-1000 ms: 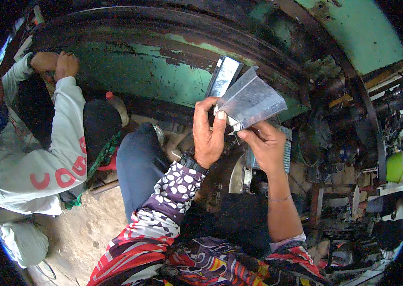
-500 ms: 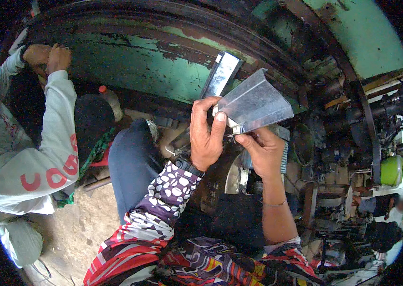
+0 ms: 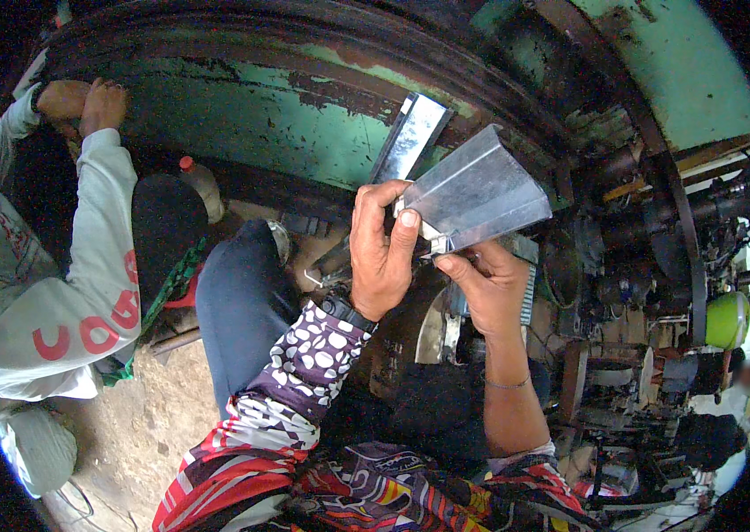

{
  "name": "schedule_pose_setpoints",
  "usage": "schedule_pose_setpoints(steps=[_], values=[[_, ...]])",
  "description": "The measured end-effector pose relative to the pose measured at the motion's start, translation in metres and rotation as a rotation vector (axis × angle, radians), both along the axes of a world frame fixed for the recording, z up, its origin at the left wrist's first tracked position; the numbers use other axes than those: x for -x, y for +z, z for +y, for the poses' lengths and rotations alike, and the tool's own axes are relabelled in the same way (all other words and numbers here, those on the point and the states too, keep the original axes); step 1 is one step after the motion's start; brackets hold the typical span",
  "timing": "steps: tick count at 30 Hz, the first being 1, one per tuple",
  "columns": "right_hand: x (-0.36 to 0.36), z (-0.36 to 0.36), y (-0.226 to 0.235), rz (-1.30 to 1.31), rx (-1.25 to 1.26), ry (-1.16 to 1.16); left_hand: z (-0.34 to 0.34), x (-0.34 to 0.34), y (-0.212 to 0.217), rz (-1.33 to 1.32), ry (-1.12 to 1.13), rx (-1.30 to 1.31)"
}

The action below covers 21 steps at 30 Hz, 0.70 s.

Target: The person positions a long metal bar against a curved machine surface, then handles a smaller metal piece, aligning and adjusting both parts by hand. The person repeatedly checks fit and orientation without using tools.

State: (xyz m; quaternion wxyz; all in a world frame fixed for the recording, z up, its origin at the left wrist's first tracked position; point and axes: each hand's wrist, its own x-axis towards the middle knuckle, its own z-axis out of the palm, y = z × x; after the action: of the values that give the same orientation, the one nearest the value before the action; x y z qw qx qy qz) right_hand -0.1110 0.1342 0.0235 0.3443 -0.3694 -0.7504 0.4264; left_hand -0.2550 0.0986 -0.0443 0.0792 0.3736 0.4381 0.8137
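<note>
A shiny folded piece of sheet metal [image 3: 481,191], bent along its length and wider at its far end, is held up in front of me. My left hand [image 3: 381,257] grips its near left corner, thumb on the near edge and fingers curled round behind. Closed at the lower near corner is my right hand [image 3: 490,282], its thumb against the metal and its other fingers partly hidden behind. Small pale tabs [image 3: 432,238] show along the near edge between the two thumbs. Beyond my left hand, a narrow metal channel [image 3: 412,133] slants up in front of the green panel.
A co-worker in a grey sweatshirt [image 3: 64,284] sits at the left, hands together. Near them stands a bottle with a red cap [image 3: 202,188]. A worn green panel [image 3: 242,115] spans the far side. Dark machinery and a lime-green container [image 3: 727,319] are at the right.
The wide end of the sheet metal has shifted slightly to the right. Both my hands keep their hold, in nearly the same place.
</note>
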Motion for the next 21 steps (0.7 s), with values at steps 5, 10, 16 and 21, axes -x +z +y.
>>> schedule_pose_setpoints(steps=[5, 10, 16, 21], values=[[-0.002, 0.002, -0.004, 0.001, -0.010, -0.013, 0.000, 0.000, -0.001, -0.016, -0.015, 0.007], [0.000, -0.001, -0.001, 0.035, 0.027, -0.010, 0.001, -0.001, 0.000, -0.032, -0.016, 0.000], [0.002, -0.005, 0.005, -0.016, -0.021, -0.015, 0.001, 0.000, 0.000, -0.036, -0.028, -0.009], [0.004, -0.004, 0.001, -0.005, -0.080, -0.036, 0.001, 0.000, 0.000, -0.038, -0.035, 0.002]])
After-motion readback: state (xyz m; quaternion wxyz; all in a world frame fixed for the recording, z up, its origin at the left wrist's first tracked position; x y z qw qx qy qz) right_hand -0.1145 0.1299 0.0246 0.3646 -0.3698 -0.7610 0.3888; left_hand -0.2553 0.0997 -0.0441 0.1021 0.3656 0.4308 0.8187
